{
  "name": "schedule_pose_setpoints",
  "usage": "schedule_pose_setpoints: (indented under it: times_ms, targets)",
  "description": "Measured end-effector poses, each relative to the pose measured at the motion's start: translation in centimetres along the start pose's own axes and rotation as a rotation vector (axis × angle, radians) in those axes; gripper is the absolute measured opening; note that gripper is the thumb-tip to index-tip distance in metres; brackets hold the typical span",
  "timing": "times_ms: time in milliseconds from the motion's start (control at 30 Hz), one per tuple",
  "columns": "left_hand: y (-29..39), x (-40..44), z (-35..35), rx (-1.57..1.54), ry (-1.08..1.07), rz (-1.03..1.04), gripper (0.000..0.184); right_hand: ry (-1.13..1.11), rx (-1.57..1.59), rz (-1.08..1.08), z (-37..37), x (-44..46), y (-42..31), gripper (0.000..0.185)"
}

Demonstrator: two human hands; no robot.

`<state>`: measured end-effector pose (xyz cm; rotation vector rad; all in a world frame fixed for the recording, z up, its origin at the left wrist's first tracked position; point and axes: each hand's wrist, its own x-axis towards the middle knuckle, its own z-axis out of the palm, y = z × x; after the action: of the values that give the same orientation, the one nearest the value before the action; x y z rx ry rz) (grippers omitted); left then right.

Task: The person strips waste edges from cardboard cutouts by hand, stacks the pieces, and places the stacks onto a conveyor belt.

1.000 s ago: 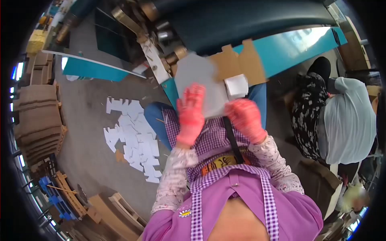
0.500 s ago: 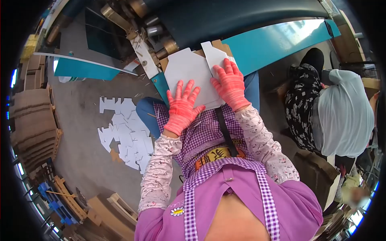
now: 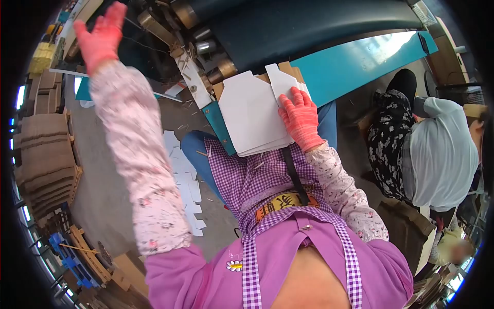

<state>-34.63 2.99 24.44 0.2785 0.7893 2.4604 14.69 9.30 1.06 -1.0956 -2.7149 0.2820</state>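
A stack of white die-cut cardboard sheets [image 3: 252, 110], brown on some faces, lies at the edge of the machine above my lap. My right hand [image 3: 299, 118], in a red striped glove, rests flat on the stack's right side with its fingers stretched out over a narrower white piece [image 3: 281, 81]. Far from the stack, my left hand [image 3: 100, 38] is raised at the upper left in the same kind of glove. Its fingers are spread and slightly blurred, with nothing visible in them.
A dark roller [image 3: 319, 31] and a teal panel [image 3: 360, 64] stretch behind the stack. White cardboard pieces [image 3: 185, 180] litter the floor at left. Brown cardboard piles [image 3: 43, 154] stand farther left. A co-worker in a pale top [image 3: 442, 152] sits at right.
My left hand has lifted off the cardboard stack and swung up to the far left. My right hand has stayed on the stack's right side.
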Motion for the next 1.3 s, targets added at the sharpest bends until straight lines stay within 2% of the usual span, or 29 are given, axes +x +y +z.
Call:
schedule_pose_setpoints:
  times_ms: [33,133,167,233,267,300,333,367,400,433,467,567,600,700,733,833,900,967,1000,1033,1067,1100,1167,1200,1300]
  targets:
    - [1.9,3.3,0.0,-0.119,-0.028,-0.03,0.052,0.0,-0.003,-0.003,-0.2,0.0,-0.1,0.041]
    - [3.3,3.9,-0.1,0.026,-0.033,0.093,0.04,-0.003,0.022,-0.029,-0.3,-0.1,0.1,0.041]
    - [1.6,-1.4,-0.1,0.286,-0.119,0.237,0.039,0.002,0.04,-0.039,-0.3,0.0,0.2,0.041]
    - [-4.0,-17.6,3.7,0.338,0.065,0.302,0.038,0.081,0.023,-0.074,0.2,0.0,0.3,0.041]
    - [-6.4,-23.1,2.0,0.54,0.065,0.386,0.032,0.116,0.016,-0.087,0.5,-0.4,0.4,0.042]
    - [-9.4,-28.4,1.5,0.685,0.168,0.394,0.041,0.125,0.044,-0.143,0.6,-0.8,0.6,0.042]
    - [-12.8,-32.3,-4.1,0.887,0.047,0.421,0.033,0.133,0.069,-0.198,0.4,-1.7,0.8,0.043]
    - [-18.1,-35.8,-5.8,0.783,0.098,0.385,0.041,0.133,0.089,-0.26,-0.2,-2.9,1.2,0.043]
    - [-20.5,-37.4,-8.8,1.392,-0.172,0.24,0.048,-0.276,0.225,-0.255,-2.9,-4.0,1.3,0.039]
    - [-22.9,-38.9,-11.8,1.912,-0.549,0.267,0.059,-0.188,0.204,-0.145,-3.3,-4.2,2.3,0.037]
    - [-24.7,-40.3,-11.7,2.318,-0.561,0.378,0.065,-0.09,0.185,-0.035,-3.5,-3.7,3.5,0.036]
    - [-23.5,-38.9,-10.7,2.24,-0.661,0.184,0.067,0.236,0.13,0.331,-4.2,-2.1,7.5,0.035]
    - [-23.0,-38.7,-10.5,2.346,-0.742,0.235,0.068,0.066,0.75,0.596,-3.8,-1.3,8.3,0.039]
    - [-21.1,-37.6,-7.7,2.245,-0.812,-0.007,0.07,0.233,1.097,0.386,-3.6,-0.9,5.8,0.046]
    - [-20.8,-37.5,-6.9,2.309,-0.845,0.012,0.071,0.271,0.835,0.393,-3.6,-2.0,6.2,0.046]
    - [-20.9,-35.4,-7.6,2.202,-0.801,-0.229,0.074,0.406,0.039,0.351,-3.9,-2.7,9.0,0.045]
    - [-21.8,-33.7,-9.7,2.233,-0.663,-0.085,0.082,0.295,0.444,0.424,-4.2,-3.2,8.9,0.042]
    - [-22.7,-33.6,-11.0,2.204,-0.337,0.256,0.086,0.16,0.854,0.477,-4.1,-3.2,8.3,0.04]
    - [-22.7,-33.7,-11.5,1.996,-0.271,-0.008,0.097,0.21,0.784,0.356,-5.8,-1.9,6.0,0.037]
    - [-22.7,-34.3,-11.9,1.959,-0.264,-0.013,0.1,0.249,0.532,0.155,-4.7,-1.2,5.5,0.038]
    - [-22.7,-34.6,-12.1,1.917,-0.255,-0.004,0.103,0.175,0.455,-0.006,-5.4,-0.3,3.7,0.045]
    - [-22.6,-34.6,-12.0,1.872,-0.246,0.01,0.106,-0.034,0.232,0.022,-5.7,0.7,1.8,0.059]
    - [-22.4,-33.7,-11.6,1.8,-0.209,-0.108,0.109,-0.167,0.162,0.111,-3.9,1.2,0.6,0.068]
    - [-22.2,-33.5,-11.3,1.764,-0.184,-0.175,0.111,-0.175,0.161,0.128,-3.4,1.4,0.8,0.069]
    - [-21.8,-32.9,-10.0,1.763,-0.261,-0.193,0.114,-0.208,0.167,0.176,-2.6,0.9,0.4,0.067]
